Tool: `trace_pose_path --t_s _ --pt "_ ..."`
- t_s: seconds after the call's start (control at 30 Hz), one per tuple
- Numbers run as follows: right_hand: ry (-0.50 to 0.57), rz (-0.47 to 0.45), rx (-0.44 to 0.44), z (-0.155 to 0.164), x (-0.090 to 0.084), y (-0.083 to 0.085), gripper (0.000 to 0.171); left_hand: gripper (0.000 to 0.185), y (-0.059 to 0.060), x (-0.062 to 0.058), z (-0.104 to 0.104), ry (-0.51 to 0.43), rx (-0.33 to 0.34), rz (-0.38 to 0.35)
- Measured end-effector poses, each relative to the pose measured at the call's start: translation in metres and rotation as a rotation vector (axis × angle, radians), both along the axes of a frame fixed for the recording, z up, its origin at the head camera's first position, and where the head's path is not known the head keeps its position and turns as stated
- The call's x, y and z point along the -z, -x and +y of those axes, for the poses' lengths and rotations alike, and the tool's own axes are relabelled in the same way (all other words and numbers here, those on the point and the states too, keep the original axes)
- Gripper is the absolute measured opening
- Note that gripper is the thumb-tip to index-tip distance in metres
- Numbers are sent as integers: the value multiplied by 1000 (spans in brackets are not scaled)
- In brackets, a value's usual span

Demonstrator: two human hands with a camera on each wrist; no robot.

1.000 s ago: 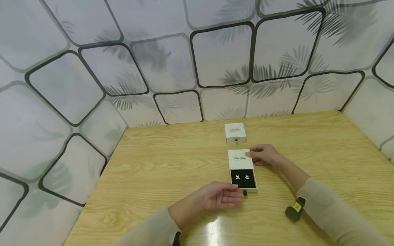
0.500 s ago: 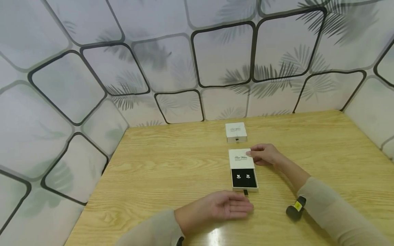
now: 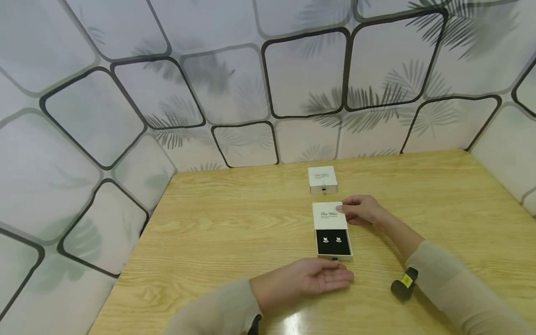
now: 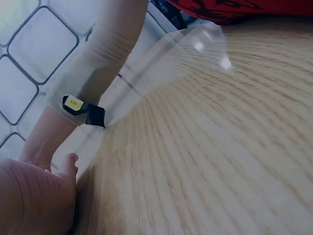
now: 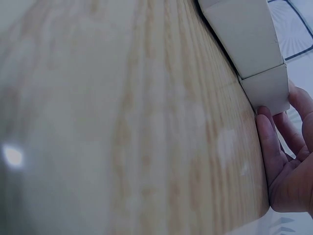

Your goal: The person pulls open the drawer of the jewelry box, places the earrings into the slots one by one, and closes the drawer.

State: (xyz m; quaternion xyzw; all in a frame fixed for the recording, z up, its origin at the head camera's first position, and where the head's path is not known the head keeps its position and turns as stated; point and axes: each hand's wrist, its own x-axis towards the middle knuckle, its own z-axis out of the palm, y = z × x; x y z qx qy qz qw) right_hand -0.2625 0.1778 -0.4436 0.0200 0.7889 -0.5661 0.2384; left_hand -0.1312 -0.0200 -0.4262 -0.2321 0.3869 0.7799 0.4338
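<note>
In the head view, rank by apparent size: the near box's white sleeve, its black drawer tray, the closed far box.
1. white sleeve and black drawer tray: look alike, no ranking.
2. closed far box: looks smallest, but it lies farther away, so unsure.

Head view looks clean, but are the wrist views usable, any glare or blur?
Head view: sharp, but edges bend and a glare patch sits on the table near the left hand. Left wrist view: wood grain smeared, bright reflections up top. Right wrist view: table soft with glare; box edge sharper.
</note>
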Motion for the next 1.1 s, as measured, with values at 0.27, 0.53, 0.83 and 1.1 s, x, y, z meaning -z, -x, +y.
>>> trace_pose_path --t_s 0.27,0.53,0.83,1.1 --pt "17 -8 -8 0 2 0 65 31 4 2 3 16 -28 -1" --pt "19 -14 -1 0 0 -1 64 30 14 1 7 -5 -66 -16" --pt "15 -22 8 -1 0 1 62 32 22 0 9 -24 -70 -39" --pt "18 -19 -6 0 0 1 64 32 29 3 8 -36 -76 -40"
